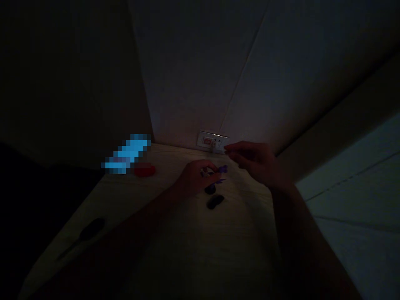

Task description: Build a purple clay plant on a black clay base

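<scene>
Dim light leaves much detail hidden. My left hand (195, 177) is closed around a small purple object (222, 169), whose thin purple tips poke out past the fingers; its kind cannot be made out. Just below it on the wooden tabletop are a dark round item (210, 190) and a dark oblong item (215, 202). My right hand (254, 160) is raised at the right with thumb and fingers pinched together. Whatever may be between them is too small and dark to name. Its fingertips are close to the wall socket panel (204, 141), where a pale plug (214, 146) sits.
A bright blurred-out blue rectangle (128, 154) stands at the table's left edge, beside a red round object (144, 170). A dark hairbrush-like item (92, 229) lies at the front left. The wall (187, 83) rises directly behind the tabletop (187, 241).
</scene>
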`<move>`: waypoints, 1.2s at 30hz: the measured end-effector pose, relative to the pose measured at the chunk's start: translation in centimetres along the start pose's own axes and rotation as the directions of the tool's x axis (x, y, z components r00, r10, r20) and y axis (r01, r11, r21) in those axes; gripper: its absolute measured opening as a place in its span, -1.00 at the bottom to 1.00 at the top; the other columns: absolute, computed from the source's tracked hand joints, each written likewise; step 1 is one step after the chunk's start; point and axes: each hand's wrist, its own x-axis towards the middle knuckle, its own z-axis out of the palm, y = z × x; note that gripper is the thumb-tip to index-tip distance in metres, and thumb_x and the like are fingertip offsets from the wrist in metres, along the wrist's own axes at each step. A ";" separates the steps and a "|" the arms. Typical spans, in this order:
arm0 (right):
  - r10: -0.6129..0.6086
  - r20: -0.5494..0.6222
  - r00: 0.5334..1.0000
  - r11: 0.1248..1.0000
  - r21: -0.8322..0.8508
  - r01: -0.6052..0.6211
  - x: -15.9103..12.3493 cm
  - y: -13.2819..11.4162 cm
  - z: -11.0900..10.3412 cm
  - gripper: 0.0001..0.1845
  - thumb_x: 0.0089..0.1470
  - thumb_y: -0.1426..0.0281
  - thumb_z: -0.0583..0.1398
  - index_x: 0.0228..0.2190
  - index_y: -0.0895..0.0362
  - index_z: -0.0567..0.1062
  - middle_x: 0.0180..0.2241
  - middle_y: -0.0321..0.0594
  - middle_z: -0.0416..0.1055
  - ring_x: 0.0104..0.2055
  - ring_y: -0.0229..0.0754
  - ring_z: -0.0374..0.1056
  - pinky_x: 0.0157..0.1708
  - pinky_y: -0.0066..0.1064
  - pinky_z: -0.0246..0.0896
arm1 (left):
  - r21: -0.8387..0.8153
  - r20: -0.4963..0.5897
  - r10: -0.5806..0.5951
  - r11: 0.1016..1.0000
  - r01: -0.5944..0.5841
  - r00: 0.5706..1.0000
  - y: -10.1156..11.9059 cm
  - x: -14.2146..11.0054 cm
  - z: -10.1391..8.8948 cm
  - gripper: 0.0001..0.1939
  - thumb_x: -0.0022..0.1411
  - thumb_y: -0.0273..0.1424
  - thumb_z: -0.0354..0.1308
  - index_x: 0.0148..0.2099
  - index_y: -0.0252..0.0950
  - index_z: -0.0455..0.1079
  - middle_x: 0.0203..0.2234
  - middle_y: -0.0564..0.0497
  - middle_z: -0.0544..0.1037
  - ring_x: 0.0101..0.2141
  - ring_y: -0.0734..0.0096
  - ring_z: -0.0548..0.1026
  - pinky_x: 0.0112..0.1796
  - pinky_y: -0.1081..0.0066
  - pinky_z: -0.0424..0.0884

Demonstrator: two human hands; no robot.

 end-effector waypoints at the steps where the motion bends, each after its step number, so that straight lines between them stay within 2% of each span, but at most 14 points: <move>1: 0.006 -0.045 0.999 1.000 -0.010 -0.007 0.0 0.0 -0.1 -0.65 0.09 0.10 0.41 -0.20 0.09 0.71 -0.27 -0.13 0.66 -0.25 -0.09 0.55 -0.26 -0.26 0.49 | 0.000 -0.003 0.000 1.000 0.000 1.000 -0.1 0.0 0.0 -0.83 0.15 -0.25 0.38 -0.27 -0.24 0.62 -0.39 0.02 0.65 -0.36 0.34 0.53 -0.29 0.36 0.42; 3: 0.020 -0.100 0.995 1.000 -0.019 -0.022 0.1 0.0 0.0 -0.63 0.07 0.09 0.42 -0.23 0.10 0.70 -0.34 -0.14 0.64 -0.33 -0.12 0.52 -0.36 -0.29 0.44 | -0.010 -0.004 0.008 1.000 -0.008 1.000 -0.2 0.0 0.0 -0.82 0.15 -0.25 0.38 -0.26 -0.25 0.61 -0.39 0.02 0.65 -0.36 0.36 0.52 -0.29 0.37 0.42; 6: 0.030 -0.106 0.994 0.999 -0.031 -0.034 0.1 -0.3 0.2 -0.65 0.04 0.07 0.44 -0.34 0.11 0.69 -0.41 -0.17 0.62 -0.39 -0.15 0.48 -0.40 -0.31 0.40 | -0.018 -0.012 0.006 1.000 -0.006 1.000 -0.1 0.0 0.1 -0.84 0.15 -0.28 0.39 -0.27 -0.25 0.62 -0.38 0.02 0.65 -0.37 0.37 0.52 -0.29 0.37 0.41; 9: -0.008 -0.054 0.999 0.999 -0.054 0.005 0.1 -0.4 0.3 -0.70 0.06 0.10 0.43 -0.37 0.09 0.69 -0.38 -0.17 0.63 -0.33 -0.11 0.51 -0.32 -0.27 0.43 | -0.010 -0.021 -0.010 1.000 0.010 1.000 0.1 0.0 0.1 -0.86 0.14 -0.30 0.40 -0.27 -0.24 0.62 -0.36 0.02 0.66 -0.35 0.35 0.53 -0.28 0.36 0.41; 13: -0.060 0.073 0.996 0.995 -0.075 0.065 0.1 0.1 0.2 -0.73 0.12 0.14 0.40 -0.21 0.03 0.72 -0.25 -0.14 0.67 -0.19 -0.04 0.55 -0.18 -0.21 0.47 | -0.016 -0.013 -0.004 1.000 0.004 1.000 0.4 -0.1 -0.1 -0.85 0.14 -0.29 0.40 -0.28 -0.25 0.62 -0.41 0.04 0.64 -0.36 0.35 0.53 -0.31 0.38 0.40; 16: -0.055 0.118 0.992 0.997 -0.051 0.061 0.1 0.8 0.1 -0.72 0.14 0.15 0.40 -0.17 0.02 0.71 -0.22 -0.15 0.67 -0.19 -0.05 0.56 -0.15 -0.19 0.48 | -0.022 -0.006 -0.006 1.000 0.006 1.000 0.5 -0.1 -0.1 -0.85 0.14 -0.29 0.39 -0.28 -0.26 0.61 -0.43 0.05 0.63 -0.35 0.35 0.53 -0.31 0.39 0.39; 20: -0.063 0.155 0.986 0.995 -0.060 0.074 0.1 1.0 0.3 -0.79 0.16 0.19 0.39 -0.25 0.05 0.72 -0.27 -0.16 0.66 -0.22 -0.07 0.57 -0.15 -0.22 0.48 | -0.030 -0.012 -0.003 1.000 0.003 1.000 0.4 -0.2 0.0 -0.84 0.14 -0.28 0.40 -0.28 -0.26 0.62 -0.42 0.04 0.63 -0.32 0.33 0.53 -0.30 0.38 0.38; 27: -0.083 0.228 0.970 0.989 -0.100 0.108 0.3 0.8 0.4 -0.77 0.16 0.19 0.37 -0.29 0.10 0.71 -0.28 -0.13 0.67 -0.24 -0.08 0.57 -0.17 -0.25 0.47 | -0.024 -0.017 0.006 1.000 -0.006 1.000 0.5 -0.1 0.0 -0.87 0.13 -0.34 0.42 -0.28 -0.28 0.62 -0.43 0.04 0.62 -0.35 0.36 0.51 -0.29 0.38 0.36; 36: -0.044 0.240 0.970 0.987 -0.137 0.078 0.2 1.0 0.2 -0.75 0.20 0.20 0.31 -0.28 0.10 0.71 -0.28 -0.13 0.67 -0.25 -0.06 0.57 -0.26 -0.28 0.46 | -0.022 -0.026 0.020 1.000 -0.020 0.999 0.5 -0.1 0.1 -0.88 0.13 -0.35 0.42 -0.29 -0.27 0.62 -0.40 0.03 0.63 -0.32 0.36 0.52 -0.27 0.38 0.36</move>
